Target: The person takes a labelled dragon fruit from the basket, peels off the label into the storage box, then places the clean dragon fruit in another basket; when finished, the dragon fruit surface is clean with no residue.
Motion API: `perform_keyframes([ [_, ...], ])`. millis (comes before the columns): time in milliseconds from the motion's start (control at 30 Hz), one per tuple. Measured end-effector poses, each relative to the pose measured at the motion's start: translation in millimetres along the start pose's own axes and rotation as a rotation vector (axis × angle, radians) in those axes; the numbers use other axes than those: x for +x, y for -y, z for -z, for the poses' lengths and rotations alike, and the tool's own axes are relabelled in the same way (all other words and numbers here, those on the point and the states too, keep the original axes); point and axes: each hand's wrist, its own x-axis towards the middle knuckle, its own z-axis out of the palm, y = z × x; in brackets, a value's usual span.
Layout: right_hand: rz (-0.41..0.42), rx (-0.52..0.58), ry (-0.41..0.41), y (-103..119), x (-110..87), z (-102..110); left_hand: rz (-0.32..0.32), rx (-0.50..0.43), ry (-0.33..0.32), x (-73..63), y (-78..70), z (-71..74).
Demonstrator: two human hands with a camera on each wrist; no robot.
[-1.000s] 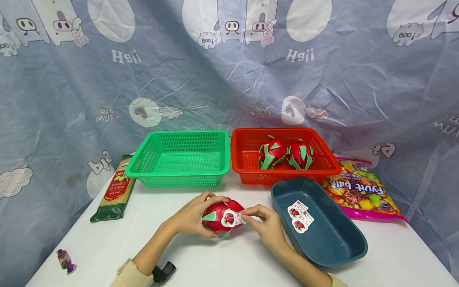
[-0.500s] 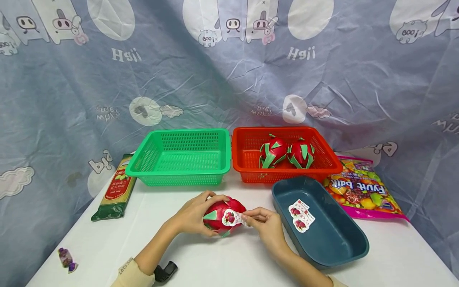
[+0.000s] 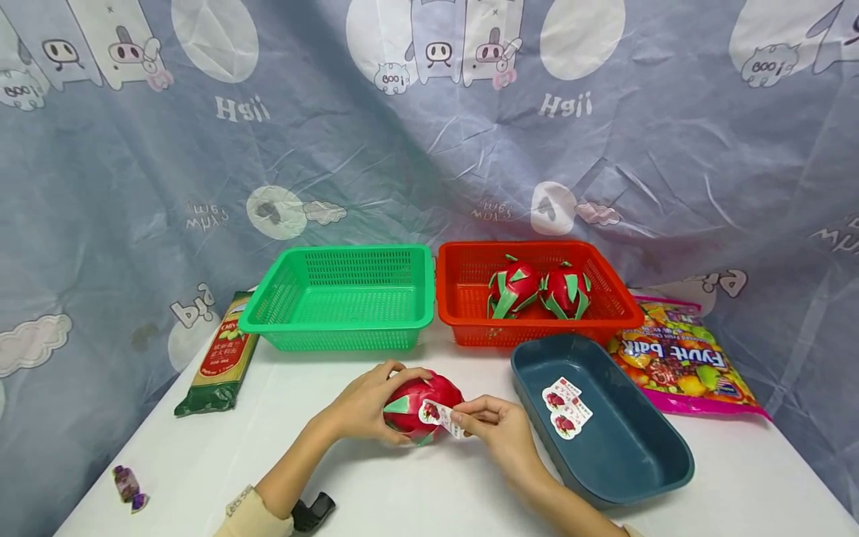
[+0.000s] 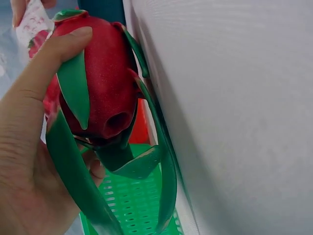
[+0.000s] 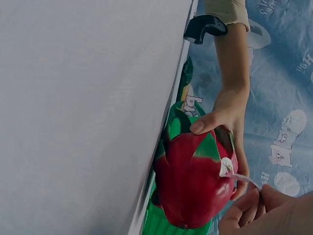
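My left hand grips a red dragon fruit with green scales on the table, thumb on the near side. A white sticker with a dragon fruit picture is pinched by my right hand between thumb and fingers. Its picture end meets the fruit, while the tail stands off the skin toward my right fingertips, as the right wrist view shows with the sticker. In the left wrist view the left thumb lies along the dragon fruit, and long green leaves hang from its near end.
Behind stand a green basket and a red basket holding dragon fruits. A dark blue tray at right bears several stickers. Noodle packet, candy bag, wrapped candy and a black object lie around.
My right hand has shifted slightly right and down. The sticker now slants away from the fruit, with more of its tail showing. My left hand keeps its grip.
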Motion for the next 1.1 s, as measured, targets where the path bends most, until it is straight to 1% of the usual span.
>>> perform_keyframes([
  [233,-0.035,0.031,0.008,2,-6.8,11,0.027,-0.008,0.034,1.1,-7.3,-6.1],
  [333,0.001,0.063,-0.01,13,-9.4,19,0.045,-0.008,0.047,3.1,-8.0,-3.5],
  [400,0.034,0.07,-0.016,25,-11.5,29,0.061,-0.005,0.055,3.7,-6.4,-0.3],
  [500,0.088,0.031,0.021,41,-14.6,51,0.075,-0.011,0.067,3.0,-3.4,4.6],
  [633,0.096,-0.112,0.075,56,-15.6,96,0.079,-0.028,0.079,1.9,-3.1,8.0],
  [700,0.094,-0.214,0.07,59,-13.7,121,0.086,-0.029,0.08,1.7,-3.7,8.5],
  [767,0.079,-0.314,0.055,57,-10.7,144,0.093,-0.024,0.081,1.3,-4.3,8.7],
  [833,0.052,-0.401,0.045,49,-6.9,162,0.104,-0.019,0.082,0.4,-4.5,8.8],
  [900,0.019,-0.456,0.047,39,-2.1,174,0.109,-0.016,0.08,-0.5,-4.2,8.7],
  [967,0.001,-0.512,0.042,26,3.0,180,0.109,-0.015,0.076,-1.1,-3.9,8.6],
  [1100,0.024,-0.626,0.014,5,11.1,183,0.101,-0.02,0.069,-1.3,-4.2,7.6],
])
